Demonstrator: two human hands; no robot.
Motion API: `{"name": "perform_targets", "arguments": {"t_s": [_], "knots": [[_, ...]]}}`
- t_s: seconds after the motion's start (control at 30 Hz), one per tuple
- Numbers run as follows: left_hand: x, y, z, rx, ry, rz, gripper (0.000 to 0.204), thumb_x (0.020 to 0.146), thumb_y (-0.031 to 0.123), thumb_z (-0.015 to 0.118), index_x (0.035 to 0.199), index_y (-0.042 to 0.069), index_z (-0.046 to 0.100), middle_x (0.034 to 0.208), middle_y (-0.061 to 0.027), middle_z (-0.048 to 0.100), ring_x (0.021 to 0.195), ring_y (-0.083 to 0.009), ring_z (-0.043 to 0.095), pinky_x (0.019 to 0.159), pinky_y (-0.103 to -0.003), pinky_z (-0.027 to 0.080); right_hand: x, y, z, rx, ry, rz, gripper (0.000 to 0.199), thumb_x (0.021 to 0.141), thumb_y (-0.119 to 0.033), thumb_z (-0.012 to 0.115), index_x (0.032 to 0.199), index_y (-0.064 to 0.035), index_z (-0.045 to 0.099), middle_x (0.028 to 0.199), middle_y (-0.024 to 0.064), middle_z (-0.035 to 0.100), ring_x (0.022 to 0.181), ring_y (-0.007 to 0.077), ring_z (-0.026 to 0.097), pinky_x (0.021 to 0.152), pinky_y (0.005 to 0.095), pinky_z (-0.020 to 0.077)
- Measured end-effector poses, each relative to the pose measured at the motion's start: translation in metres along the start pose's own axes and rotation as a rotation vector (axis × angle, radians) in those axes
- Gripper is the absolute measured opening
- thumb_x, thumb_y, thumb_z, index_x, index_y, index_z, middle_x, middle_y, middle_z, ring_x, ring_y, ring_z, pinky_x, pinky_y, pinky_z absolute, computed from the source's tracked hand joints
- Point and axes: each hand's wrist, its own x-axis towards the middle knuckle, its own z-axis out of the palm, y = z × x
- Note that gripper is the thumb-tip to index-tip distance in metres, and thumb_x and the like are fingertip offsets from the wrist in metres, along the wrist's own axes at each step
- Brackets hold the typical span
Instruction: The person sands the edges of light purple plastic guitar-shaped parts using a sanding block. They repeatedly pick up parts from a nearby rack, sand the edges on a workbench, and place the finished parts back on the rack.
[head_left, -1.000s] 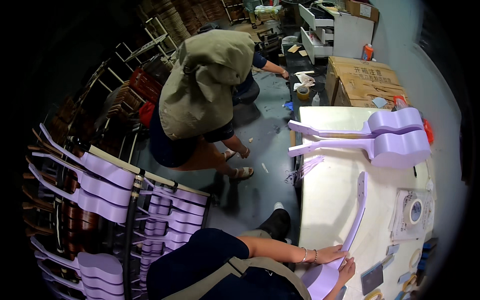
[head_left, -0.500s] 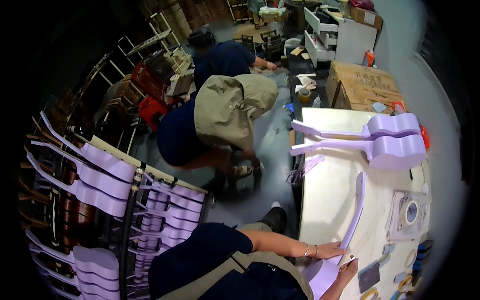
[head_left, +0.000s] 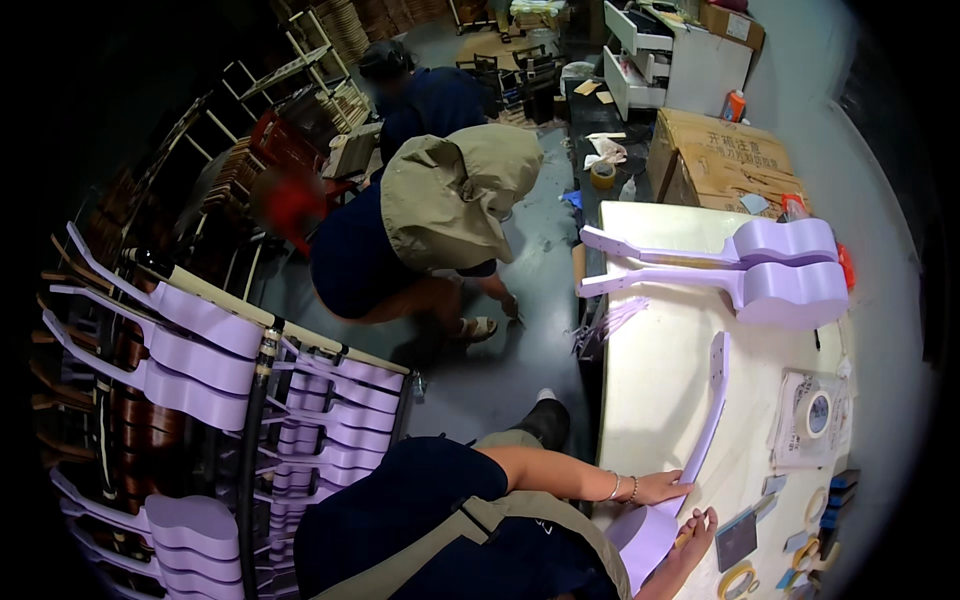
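A lilac ukulele (head_left: 640,538) without strings lies at the near edge of the white table, its neck pointing away and its body partly hidden by my torso and right arm. My left hand (head_left: 660,488) is closed round the neck where it meets the body. My right hand (head_left: 694,538) is just beside it over the body, fingers curled with a small tan, stick-like thing (head_left: 684,541) in them, too small to name. Two more lilac ukuleles (head_left: 795,296) rest side by side at the far end of the table, necks to the left.
On the white table (head_left: 655,400) are a tape roll on a bagged sheet (head_left: 818,414), a dark sanding block (head_left: 737,541) and yellow tape rings (head_left: 738,578). Racked lilac ukuleles (head_left: 200,365) stand at left. A co-worker (head_left: 450,200) bends to the floor ahead; another person is behind. A cardboard box (head_left: 725,155) stands beyond the table.
My right hand has turned, its fingers now pointing more upward, while my left hand keeps its hold on the neck. The bending co-worker's arm reaches lower. The view has shifted slightly.
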Motion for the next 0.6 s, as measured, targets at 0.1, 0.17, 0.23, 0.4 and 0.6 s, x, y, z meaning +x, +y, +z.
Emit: {"name": "perform_targets", "arguments": {"t_s": [0.1,0.17,0.23,0.4,0.6], "knots": [[-0.001,0.012,-0.003,0.013,-0.003,-0.004,0.069,0.088,0.054,0.045,0.128,-0.001,0.037,0.107,-0.0153,0.057,0.096,-0.0197,0.054,0.084,-0.031,0.042,-0.016,-0.015,0.011,0.468,-0.053,0.104,0.037,0.095,-0.007,0.041,0.132,-0.0052,0.038,0.091,0.0081,0.058,0.066,0.0109,0.055,0.05,0.0155,0.0446],[-0.002,0.016,-0.001,0.016,0.015,0.006,0.068,0.088,0.053,0.047,0.128,-0.001,0.038,0.106,-0.0152,0.056,0.097,-0.0197,0.054,0.086,-0.031,0.041,0.001,-0.004,-0.018,0.573,-0.339,0.083,0.045,0.09,-0.002,0.041,0.135,-0.0031,0.035,0.111,0.0085,0.056,0.085,0.016,0.058,0.071,0.0247,0.0496],[0.017,-0.002,0.0,-0.106,0.124,-0.003,0.062,0.086,0.051,0.052,0.118,-0.001,0.043,0.094,-0.0114,0.058,0.082,-0.0183,0.057,0.073,-0.032,0.048,-0.023,-0.017,0.007,0.655,-0.412,0.105,0.053,0.086,0.002,0.041,0.138,-0.0043,0.031,0.121,0.008,0.053,0.094,0.0178,0.056,0.082,0.0303,0.0485],[0.044,0.027,-0.026,-0.351,0.206,-0.144,0.052,0.084,0.052,0.054,0.1,0.003,0.05,0.075,-0.0054,0.054,0.061,-0.0153,0.056,0.052,-0.031,0.051,-0.042,-0.018,0.011,0.636,-0.545,-0.07,0.081,0.069,0.014,0.039,0.144,-0.0068,0.017,0.144,0.0043,0.033,0.117,0.0184,0.046,0.094,0.0323,0.0425],[0.05,0.023,-0.023,-0.342,0.154,-0.216,0.041,0.089,0.05,0.048,0.09,0.009,0.051,0.072,-0.0021,0.056,0.064,-0.0133,0.058,0.059,-0.031,0.052,-0.063,-0.021,0.009,0.64,-0.325,-0.183,0.082,0.069,0.01,0.046,0.144,-0.0065,0.017,0.148,0.0031,0.024,0.128,0.018,0.033,0.103,0.0339,0.0348]]}}
